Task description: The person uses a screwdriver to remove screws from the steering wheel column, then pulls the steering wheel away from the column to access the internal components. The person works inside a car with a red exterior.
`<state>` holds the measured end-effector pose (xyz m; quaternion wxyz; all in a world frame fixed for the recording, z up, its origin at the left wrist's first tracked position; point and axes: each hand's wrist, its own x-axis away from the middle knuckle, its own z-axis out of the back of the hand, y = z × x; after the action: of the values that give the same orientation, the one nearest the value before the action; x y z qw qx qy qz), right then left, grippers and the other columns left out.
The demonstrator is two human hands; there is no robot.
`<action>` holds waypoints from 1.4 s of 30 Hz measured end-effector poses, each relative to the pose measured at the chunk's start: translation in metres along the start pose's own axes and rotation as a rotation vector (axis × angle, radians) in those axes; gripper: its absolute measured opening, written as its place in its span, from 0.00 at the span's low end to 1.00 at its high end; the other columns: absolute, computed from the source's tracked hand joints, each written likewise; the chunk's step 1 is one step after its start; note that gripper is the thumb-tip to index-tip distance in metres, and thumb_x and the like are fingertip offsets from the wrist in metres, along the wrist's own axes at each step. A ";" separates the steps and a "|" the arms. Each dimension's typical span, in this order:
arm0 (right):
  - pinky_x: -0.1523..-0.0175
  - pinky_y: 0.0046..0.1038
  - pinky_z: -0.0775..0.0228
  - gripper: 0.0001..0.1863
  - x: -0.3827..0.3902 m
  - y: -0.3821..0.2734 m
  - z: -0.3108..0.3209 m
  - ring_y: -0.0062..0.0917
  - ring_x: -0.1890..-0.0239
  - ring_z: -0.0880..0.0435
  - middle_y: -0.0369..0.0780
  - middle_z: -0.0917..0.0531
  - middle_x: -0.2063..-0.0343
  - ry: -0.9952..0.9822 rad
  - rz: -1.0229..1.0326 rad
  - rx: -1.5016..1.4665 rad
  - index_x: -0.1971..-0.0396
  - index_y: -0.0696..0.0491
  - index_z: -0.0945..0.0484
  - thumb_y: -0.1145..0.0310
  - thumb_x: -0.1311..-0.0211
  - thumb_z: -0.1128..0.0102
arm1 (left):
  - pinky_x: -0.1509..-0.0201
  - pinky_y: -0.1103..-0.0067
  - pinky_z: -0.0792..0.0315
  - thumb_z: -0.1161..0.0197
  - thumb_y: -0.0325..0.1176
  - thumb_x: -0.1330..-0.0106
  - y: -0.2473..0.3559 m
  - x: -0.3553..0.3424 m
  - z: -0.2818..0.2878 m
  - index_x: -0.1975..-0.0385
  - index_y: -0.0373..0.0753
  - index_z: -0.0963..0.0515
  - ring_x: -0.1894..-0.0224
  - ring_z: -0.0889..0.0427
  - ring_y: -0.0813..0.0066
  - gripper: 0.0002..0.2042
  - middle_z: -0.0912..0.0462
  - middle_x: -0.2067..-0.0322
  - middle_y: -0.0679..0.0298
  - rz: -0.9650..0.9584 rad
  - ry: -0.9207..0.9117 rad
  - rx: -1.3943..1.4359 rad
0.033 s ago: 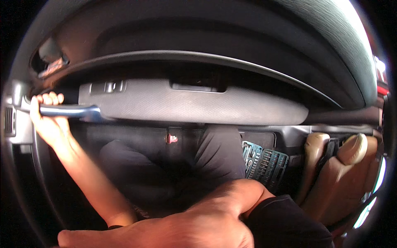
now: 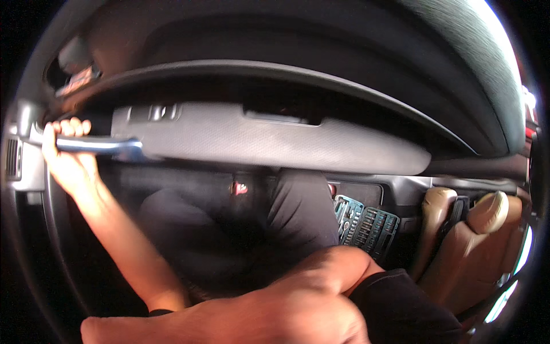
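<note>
At the far left my left hand (image 2: pixel 71 155) is closed round a shiny dark-blue bar (image 2: pixel 94 145), palm showing and fingers curled over its far side. The bar's wider right end meets the front end of a grey textured armrest (image 2: pixel 275 140) on a car door panel; blur hides whether it is fixed there or a separate tool. A switch (image 2: pixel 164 112) sits in the armrest, and farther right is a dark recess (image 2: pixel 281 118). Close to the camera, bare skin of what looks like my right hand and arm (image 2: pixel 246 315) fills the lower edge, its fingers not clearly shown.
The black door panel (image 2: pixel 269 40) arches across the top. Between my legs, on the floor, lies a small red object (image 2: pixel 239 188). An open socket set case (image 2: pixel 366 226) rests right of my knee. Tan seats (image 2: pixel 481 246) stand at the right. An air vent (image 2: pixel 14 159) edges the left.
The view has tilted slightly, so the door panel, armrest and my left hand appear a little higher at the left. My grip on the bar looks the same.
</note>
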<state>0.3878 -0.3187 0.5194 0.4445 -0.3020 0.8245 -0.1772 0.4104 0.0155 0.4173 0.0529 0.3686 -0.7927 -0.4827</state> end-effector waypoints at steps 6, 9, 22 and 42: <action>0.37 0.40 0.34 0.17 0.005 0.001 -0.011 0.38 0.47 0.22 0.47 0.20 0.53 -0.078 -0.189 0.040 0.52 0.58 0.22 0.74 0.43 0.35 | 0.70 0.70 0.30 0.39 0.33 0.31 0.006 0.009 -0.009 0.73 0.38 0.29 0.76 0.31 0.72 0.10 0.32 0.80 0.65 -0.066 0.088 0.021; 0.37 0.40 0.33 0.18 0.006 -0.002 -0.003 0.39 0.47 0.22 0.47 0.20 0.53 -0.144 -0.267 0.198 0.52 0.58 0.22 0.73 0.44 0.34 | 0.71 0.71 0.32 0.39 0.33 0.31 -0.017 0.003 -0.036 0.76 0.39 0.30 0.78 0.32 0.72 0.11 0.32 0.81 0.64 -0.100 0.182 -0.062; 0.40 0.38 0.29 0.29 0.031 -0.023 0.074 0.42 0.47 0.20 0.50 0.20 0.50 -0.327 -0.330 1.816 0.46 0.58 0.25 0.71 0.51 0.28 | 0.72 0.74 0.23 0.38 0.42 0.31 0.020 0.032 -0.040 0.71 0.39 0.25 0.80 0.21 0.71 0.13 0.22 0.82 0.62 0.039 0.132 -0.479; 0.33 0.49 0.38 0.39 0.139 0.025 0.095 0.52 0.39 0.30 0.54 0.28 0.42 -0.503 -0.209 2.218 0.37 0.55 0.32 0.69 0.53 0.29 | 0.32 0.64 0.33 0.34 0.39 0.42 -0.350 0.172 -0.025 0.29 0.26 0.58 0.37 0.28 0.43 0.48 0.30 0.40 0.34 0.937 0.620 -0.427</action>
<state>0.4008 -0.3937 0.3667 0.6020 0.1629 0.0721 -0.7784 0.4840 -0.2035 0.1021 0.5617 0.0847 -0.7038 -0.4265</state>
